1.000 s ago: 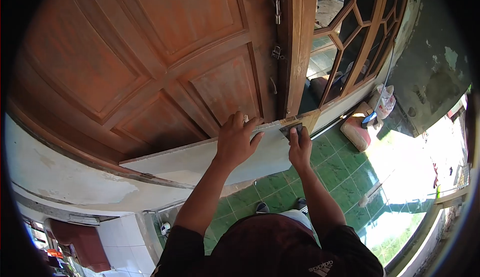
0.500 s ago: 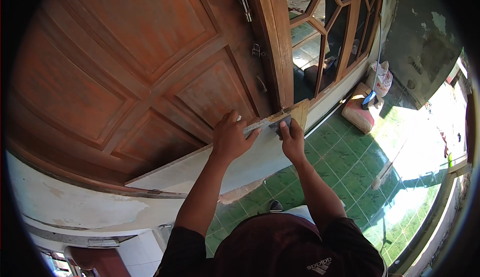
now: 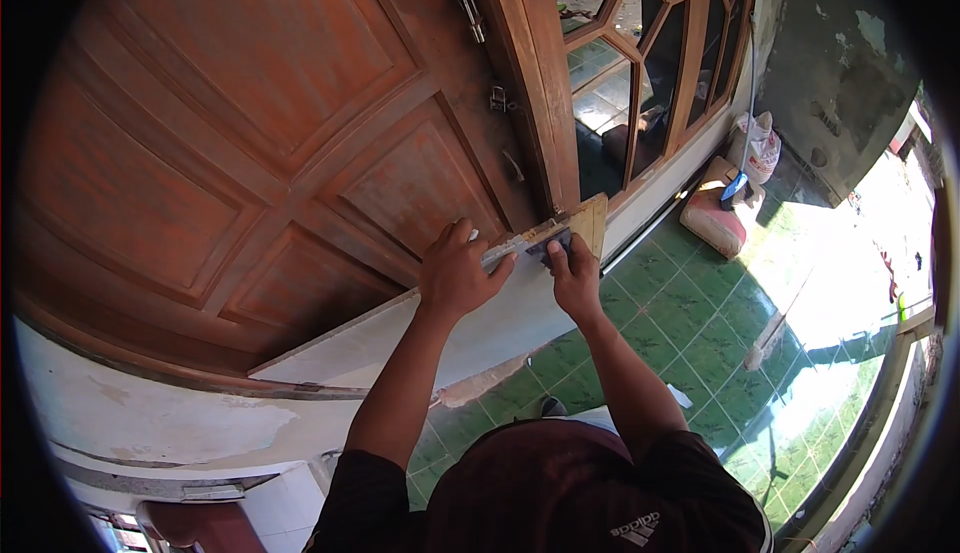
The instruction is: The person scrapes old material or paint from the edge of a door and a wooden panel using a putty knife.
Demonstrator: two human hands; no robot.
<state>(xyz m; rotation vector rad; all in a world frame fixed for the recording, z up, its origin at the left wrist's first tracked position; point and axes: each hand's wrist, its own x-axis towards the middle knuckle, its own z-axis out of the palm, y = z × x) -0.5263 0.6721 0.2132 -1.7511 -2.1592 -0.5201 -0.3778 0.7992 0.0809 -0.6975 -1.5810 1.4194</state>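
A long whitish board [image 3: 480, 328] slants below the door, with a bare wooden piece [image 3: 590, 225] at its right end. My left hand [image 3: 456, 275] grips the board's upper edge, with the thumb on the near face and the fingers over the far side. My right hand [image 3: 575, 280] holds a small dark grey sheet [image 3: 541, 249] against the same edge, near the wooden end. The thumb lies on the sheet. What the sheet is made of cannot be made out.
A brown panelled door [image 3: 230, 83] with a padlock [image 3: 473, 17] stands behind the board. Right of it is a wood-framed window [image 3: 645, 53]. A filled sack [image 3: 718, 218] and a white bag [image 3: 760, 148] lie by the wall on green floor tiles [image 3: 650, 303].
My right hand has shifted slightly left along the board's edge with the grey sheet. The view has also moved a little. My left hand keeps its grip.
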